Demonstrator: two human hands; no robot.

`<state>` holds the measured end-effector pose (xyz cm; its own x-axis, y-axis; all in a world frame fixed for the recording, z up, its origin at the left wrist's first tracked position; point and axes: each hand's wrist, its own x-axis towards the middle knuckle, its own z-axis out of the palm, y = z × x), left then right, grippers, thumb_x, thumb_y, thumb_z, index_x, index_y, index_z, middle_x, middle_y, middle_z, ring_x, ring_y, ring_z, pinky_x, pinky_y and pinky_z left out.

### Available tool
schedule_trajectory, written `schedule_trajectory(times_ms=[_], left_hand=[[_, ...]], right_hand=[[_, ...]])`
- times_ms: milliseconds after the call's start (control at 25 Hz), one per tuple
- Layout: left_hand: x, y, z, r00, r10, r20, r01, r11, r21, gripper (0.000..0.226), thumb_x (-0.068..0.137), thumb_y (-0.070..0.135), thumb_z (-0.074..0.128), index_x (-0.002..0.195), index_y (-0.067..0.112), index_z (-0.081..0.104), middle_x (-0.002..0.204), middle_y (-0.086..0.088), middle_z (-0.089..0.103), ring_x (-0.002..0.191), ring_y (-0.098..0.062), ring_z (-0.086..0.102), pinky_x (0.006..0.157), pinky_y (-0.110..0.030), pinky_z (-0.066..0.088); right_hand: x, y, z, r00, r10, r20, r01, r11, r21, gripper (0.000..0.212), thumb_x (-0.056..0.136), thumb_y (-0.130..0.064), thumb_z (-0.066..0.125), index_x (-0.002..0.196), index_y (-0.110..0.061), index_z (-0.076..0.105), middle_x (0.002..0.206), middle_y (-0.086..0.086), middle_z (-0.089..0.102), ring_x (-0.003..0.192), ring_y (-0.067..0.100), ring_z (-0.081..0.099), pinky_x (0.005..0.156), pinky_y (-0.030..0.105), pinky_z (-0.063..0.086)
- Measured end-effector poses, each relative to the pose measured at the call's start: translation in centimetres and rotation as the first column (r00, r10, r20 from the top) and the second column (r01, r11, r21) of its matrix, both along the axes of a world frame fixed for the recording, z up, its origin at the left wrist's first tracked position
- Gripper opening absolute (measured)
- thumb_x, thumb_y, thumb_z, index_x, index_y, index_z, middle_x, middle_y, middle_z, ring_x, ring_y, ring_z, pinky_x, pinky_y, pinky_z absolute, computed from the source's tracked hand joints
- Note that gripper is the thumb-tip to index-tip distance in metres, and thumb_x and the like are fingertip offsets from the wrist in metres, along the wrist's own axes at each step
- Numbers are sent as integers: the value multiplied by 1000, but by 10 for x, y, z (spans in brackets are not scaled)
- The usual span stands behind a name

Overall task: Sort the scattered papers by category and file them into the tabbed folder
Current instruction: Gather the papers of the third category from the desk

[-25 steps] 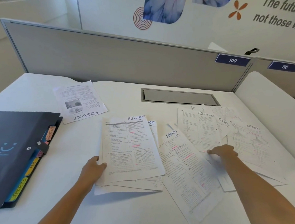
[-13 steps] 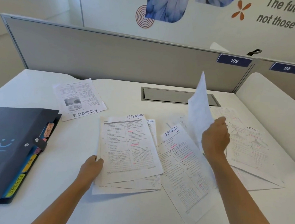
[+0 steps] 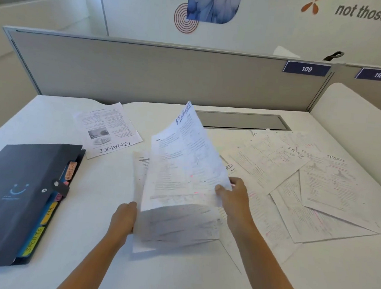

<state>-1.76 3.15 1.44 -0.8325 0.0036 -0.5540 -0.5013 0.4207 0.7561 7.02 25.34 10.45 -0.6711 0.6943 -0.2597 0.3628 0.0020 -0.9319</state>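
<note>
Right hand (image 3: 233, 200) pinches the raised FINANCE sheet (image 3: 183, 162); left hand (image 3: 123, 216) grips the paper stack (image 3: 174, 227) just below those fingers.

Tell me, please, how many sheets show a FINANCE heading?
2. The lone sheet lies beyond the folder. The raised sheet is pinched by the right hand. The stack beneath it, held by the left hand, may hide more.

Single head-worn camera: looks forward and down across the counter (image 3: 197, 281) toward the partition (image 3: 145, 72), close above the papers (image 3: 318, 188).
</note>
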Motion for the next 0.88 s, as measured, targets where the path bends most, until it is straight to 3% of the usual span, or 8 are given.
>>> schedule_trajectory(times_ms=[80,240,320,400,480,640,760,880], left_hand=[[0,0,0,999,35,9,-36,999,40,42,98,31,34,95,0,63,86,-21,66,70,-32,60,68,-39,54],[13,4,4,999,49,11,-50,995,90,57,102,42,22,85,5,63,82,-18,67,75,-32,66,73,-39,53],[17,4,4,999,39,-13,-37,990,139,45,101,37,35,88,6,64,89,-17,70,81,-33,69,77,-43,57],[17,5,1,996,-6,-84,16,993,121,22,96,23,50,101,8,64,101,-11,71,86,-31,69,78,-46,57],[19,7,0,987,-39,-155,52,996,75,15,94,15,54,108,17,58,109,-4,67,91,-31,67,77,-47,57],[31,9,3,965,5,-261,10,998,56,21,94,14,53,112,25,54,108,0,65,86,-28,66,66,-36,53],[30,7,5,946,29,-322,-12,998,55,16,95,14,53,108,21,55,106,-1,65,85,-26,66,64,-32,50],[16,2,10,942,-1,-335,9,1000,22,13,92,19,57,104,15,61,103,-2,69,86,-24,67,68,-34,54]], right_hand=[[1,-2,-31,993,44,106,-32,993,-116,25,86,-2,58,106,-15,49,110,7,60,85,19,58,63,27,46],[11,-8,-64,958,144,247,-127,988,-83,31,87,-4,60,108,-17,43,118,6,57,94,18,55,59,19,45],[13,-13,-67,937,125,326,-176,975,134,36,85,-5,63,112,-16,43,119,6,57,98,19,53,67,22,49],[11,-16,-66,905,11,426,-208,883,420,46,84,-11,65,123,-17,42,124,5,52,111,23,45,91,31,43],[6,-16,-62,890,-55,453,-203,841,502,54,84,-18,67,130,-18,39,130,6,45,120,25,38,98,34,34],[-8,-11,-66,966,31,257,-98,962,253,58,86,-15,67,135,-7,36,133,13,45,122,29,44,102,36,40],[-14,-7,-70,988,26,152,-38,997,72,42,91,-16,61,128,-9,43,124,12,56,108,25,57,87,31,49],[-17,0,-74,989,67,129,-78,994,81,27,88,-16,63,114,-10,60,103,8,66,96,24,64,75,28,49]])
